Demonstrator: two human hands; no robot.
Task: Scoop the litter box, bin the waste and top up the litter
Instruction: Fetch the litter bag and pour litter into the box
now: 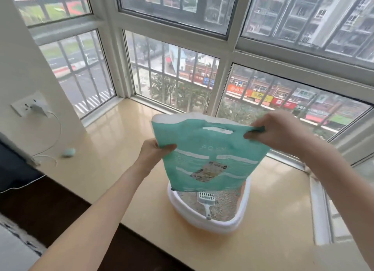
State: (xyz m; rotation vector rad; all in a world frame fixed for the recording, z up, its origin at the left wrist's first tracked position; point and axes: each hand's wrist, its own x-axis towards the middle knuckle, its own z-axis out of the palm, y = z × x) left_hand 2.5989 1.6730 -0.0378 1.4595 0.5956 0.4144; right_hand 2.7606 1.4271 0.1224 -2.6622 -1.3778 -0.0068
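Hands hold a teal litter bag (212, 155) in the air above the white litter box (208, 220) on the window ledge (121, 149): the left hand (153, 151) pinches its left edge, and the right hand (277, 129) pinches its upper right corner. A white slotted scoop (206, 199) lies on the litter inside the box.

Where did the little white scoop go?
The scoop lies in the litter box on the sill, low in the head view, just below the green bag.
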